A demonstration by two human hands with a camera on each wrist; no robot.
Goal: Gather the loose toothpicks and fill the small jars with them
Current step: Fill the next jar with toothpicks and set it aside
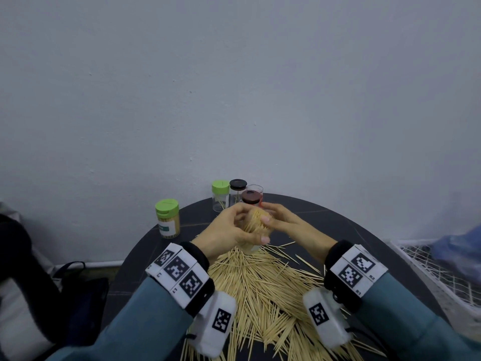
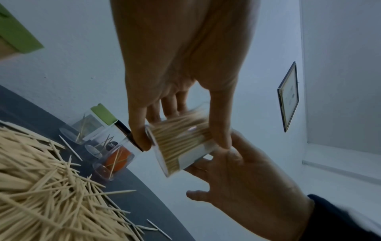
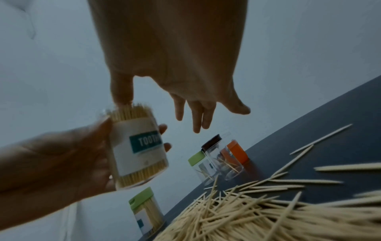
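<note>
The left hand [image 1: 229, 231] wraps its fingers round an uncapped jar [image 3: 138, 146] packed with toothpicks, lifted above the loose toothpick pile [image 1: 263, 290] on the dark surface [image 1: 351, 230]. The right hand [image 1: 283, 221], fingers spread and relaxed, touches the jar's mouth with its thumb. Capped jars [image 1: 235, 195] stand at the far edge.

A big heap of toothpicks [image 1: 263, 290] lies on the near part of the table [image 1: 346, 230]. Above the far edge of the heap, in the middle, the left hand [image 1: 229, 230] holds a jar [image 3: 138, 146] full of toothpicks. The right hand [image 1: 286, 222] is just to the right of it, thumb on the jar's open top. A full jar with a lid [image 1: 168, 217] stands at the far left edge of the table. Four small jars [image 1: 238, 195] stand close together at the far edge, by the wall [image 1: 234, 87]. A basket [image 1: 437, 272] sits off to the right.
</note>
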